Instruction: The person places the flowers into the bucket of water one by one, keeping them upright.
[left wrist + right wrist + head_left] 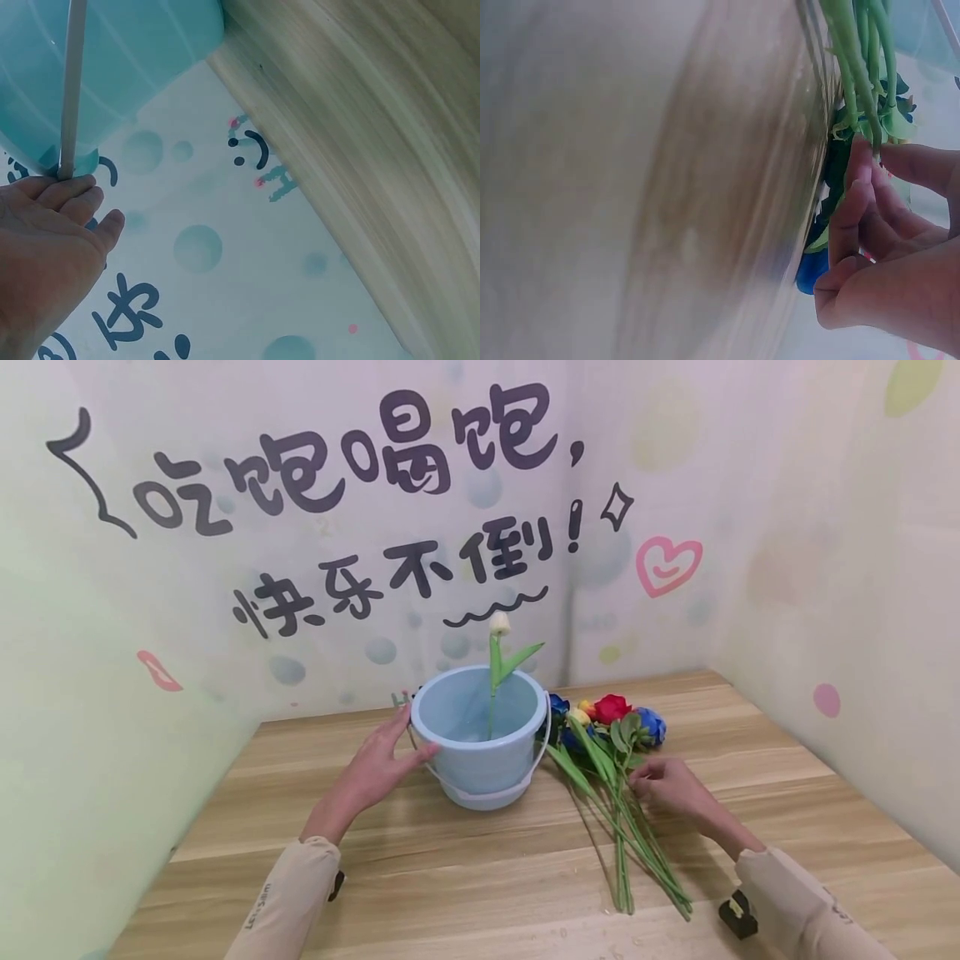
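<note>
A light blue bucket (480, 768) with a pale handle stands upright on the wooden table. Inside it leans a white tulip (499, 624) with green leaves. My left hand (378, 764) touches the bucket's left rim, fingers extended along the outside and thumb at the near edge; the left wrist view has its fingertips right by the handle (73, 90). To the right of the bucket lies a bunch of flowers with red, blue and yellowish heads and long green stems (626, 852). My right hand (671, 789) pinches a green stem (875, 131) of this bunch between thumb and fingers.
The wooden table (420, 893) runs back to a printed wall cloth (360, 668) with dark lettering. A small black object (738, 914) shows beside the right sleeve. Blue flowers (651, 727) lie at the bunch's far end.
</note>
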Tool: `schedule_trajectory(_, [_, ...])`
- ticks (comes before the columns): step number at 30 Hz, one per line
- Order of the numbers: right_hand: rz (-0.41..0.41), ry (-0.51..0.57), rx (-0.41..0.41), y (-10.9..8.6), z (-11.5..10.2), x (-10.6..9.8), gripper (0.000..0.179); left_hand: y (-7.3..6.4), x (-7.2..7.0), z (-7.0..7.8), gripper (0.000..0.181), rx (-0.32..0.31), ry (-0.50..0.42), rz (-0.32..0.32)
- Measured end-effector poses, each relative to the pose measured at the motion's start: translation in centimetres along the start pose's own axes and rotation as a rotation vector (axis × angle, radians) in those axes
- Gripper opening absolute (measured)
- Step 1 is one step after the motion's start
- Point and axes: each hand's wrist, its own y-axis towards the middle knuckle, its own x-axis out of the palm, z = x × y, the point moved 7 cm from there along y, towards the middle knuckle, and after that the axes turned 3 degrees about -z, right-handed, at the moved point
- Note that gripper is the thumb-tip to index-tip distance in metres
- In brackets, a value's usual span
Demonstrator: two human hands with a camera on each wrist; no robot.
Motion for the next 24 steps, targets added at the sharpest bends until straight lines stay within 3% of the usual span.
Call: schedule_trajectory(24, [-0.089,0.090,0.022,0.15,0.53,0.25,0.019,-0.04,-0.02,-0.07,0.091,-0.021,-0.005,-0.006])
